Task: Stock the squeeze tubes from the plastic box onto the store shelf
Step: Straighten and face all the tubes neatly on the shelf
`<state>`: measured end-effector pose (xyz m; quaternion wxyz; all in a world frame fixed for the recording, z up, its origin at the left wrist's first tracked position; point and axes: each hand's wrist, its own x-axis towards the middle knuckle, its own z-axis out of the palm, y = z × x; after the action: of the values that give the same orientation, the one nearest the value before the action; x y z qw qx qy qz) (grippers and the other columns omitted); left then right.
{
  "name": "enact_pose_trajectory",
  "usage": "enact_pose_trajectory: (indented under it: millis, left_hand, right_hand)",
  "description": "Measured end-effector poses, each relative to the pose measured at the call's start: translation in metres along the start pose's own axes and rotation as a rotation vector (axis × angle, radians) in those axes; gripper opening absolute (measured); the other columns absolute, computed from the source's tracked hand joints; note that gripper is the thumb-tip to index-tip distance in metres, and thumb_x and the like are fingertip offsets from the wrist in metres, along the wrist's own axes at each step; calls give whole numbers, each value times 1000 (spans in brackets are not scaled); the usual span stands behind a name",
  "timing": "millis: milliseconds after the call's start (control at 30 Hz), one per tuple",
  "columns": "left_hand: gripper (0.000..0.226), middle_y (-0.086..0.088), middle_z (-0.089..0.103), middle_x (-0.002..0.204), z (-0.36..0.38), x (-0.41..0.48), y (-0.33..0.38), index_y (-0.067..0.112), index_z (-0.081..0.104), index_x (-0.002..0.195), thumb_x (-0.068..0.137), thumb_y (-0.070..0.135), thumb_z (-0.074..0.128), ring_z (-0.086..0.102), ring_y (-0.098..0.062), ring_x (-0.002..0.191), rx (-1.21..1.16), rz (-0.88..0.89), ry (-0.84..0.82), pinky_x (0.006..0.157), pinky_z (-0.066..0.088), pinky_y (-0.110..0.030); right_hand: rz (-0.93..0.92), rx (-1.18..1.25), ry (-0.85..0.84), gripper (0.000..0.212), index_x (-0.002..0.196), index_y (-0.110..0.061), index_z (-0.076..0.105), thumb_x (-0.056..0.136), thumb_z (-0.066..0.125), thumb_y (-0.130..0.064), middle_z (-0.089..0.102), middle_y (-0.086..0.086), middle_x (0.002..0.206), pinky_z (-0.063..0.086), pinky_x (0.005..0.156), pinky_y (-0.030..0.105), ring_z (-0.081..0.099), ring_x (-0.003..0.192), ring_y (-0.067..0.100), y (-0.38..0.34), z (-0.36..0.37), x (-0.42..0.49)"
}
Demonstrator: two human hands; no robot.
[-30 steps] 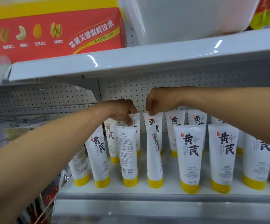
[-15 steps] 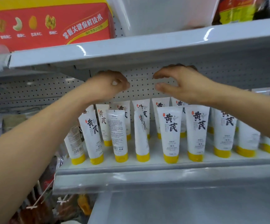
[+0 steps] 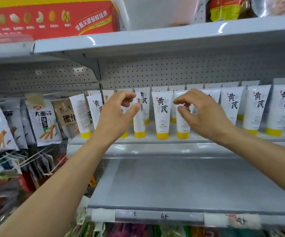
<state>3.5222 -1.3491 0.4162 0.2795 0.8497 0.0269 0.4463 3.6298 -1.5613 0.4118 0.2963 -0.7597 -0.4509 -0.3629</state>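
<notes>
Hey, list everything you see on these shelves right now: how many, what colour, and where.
squeeze tubes: more than a dozen, some hidden, white with yellow caps, standing in rows on the middle shelf
plastic box: one, white, top shelf, centre
red box: one, red and yellow, top shelf, left
snack bags: several, mostly white, hanging at left
price labels: a few, white, front edge of the lower shelf
left hand: one, bare, fingers loosely curled, holding nothing, in front of the tubes
right hand: one, bare, fingers loosely curled, holding nothing, in front of the tubes
</notes>
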Motion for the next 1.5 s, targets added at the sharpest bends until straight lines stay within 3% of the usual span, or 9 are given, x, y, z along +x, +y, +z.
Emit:
enact_pose_trajectory:
  millis: [100,267,500,800,900,1133,1267,1400,1500]
  left_hand:
    - [28,10,60,109,1,-1,-2,22,61,118,91,30,60,56,-8,99,43,-38,14,84,44,-20]
    - [26,7,61,118,-21,27,1,24,61,118,94,31,53,51,-16,113,316,65,18,100,40,-42]
    - [40,1,54,138,-63,64,-25,27,53,133,93,36,54,40,-25,131,651,91,-267,109,30,-46]
    - [44,1,47,144,-83,84,-52,32,47,137,94,36,55,33,-23,136,668,128,-373,114,22,-49]
    - [40,5,52,140,-88,93,-53,32,50,135,95,31,54,39,-21,132,618,187,-374,114,24,-48]
    - [43,12,60,129,-72,113,-64,35,52,132,90,45,57,46,-18,126,631,299,-555,114,22,-52]
    - [40,8,63,124,-59,120,-70,28,60,126,88,42,62,53,-18,118,610,314,-626,109,32,-49]
    - [36,7,62,126,-50,124,-75,30,62,121,87,40,64,53,-20,120,595,287,-639,111,29,-52]
    - [36,7,61,126,-50,126,-74,30,62,122,87,35,65,52,-18,119,577,289,-645,110,31,-45]
  right_hand:
    - [-48,-46,-85,17,106,-22,67,91,58,-18,61,-6,100,44,84,39,56,96,16,-8,2,-7]
    - [-85,-121,-158,22,112,-23,65,93,54,-17,61,-4,114,29,93,33,50,112,19,-27,-2,6]
    - [-187,-327,-243,33,126,-29,55,95,49,-20,54,-6,127,29,96,38,44,118,18,-44,-7,55]
    - [-173,-448,-489,52,136,-35,45,90,53,-13,42,-6,146,25,109,46,32,135,18,-59,28,120]
    - [-190,-447,-585,52,132,-40,49,89,54,-13,45,-11,143,26,107,47,33,133,17,-60,39,132]
    - [-129,-427,-692,30,119,-42,59,89,61,-42,55,-17,129,30,101,39,42,122,12,-58,56,148]
    - [-46,-356,-708,18,105,-33,66,89,62,-40,61,-14,104,31,81,28,52,90,10,-64,58,149]
    - [-16,-296,-729,5,92,-30,64,90,61,-34,62,-9,94,38,74,29,57,86,15,-64,63,149]
    - [2,-251,-739,7,94,-29,66,89,62,-33,63,-8,92,41,69,30,57,81,14,-62,61,149]
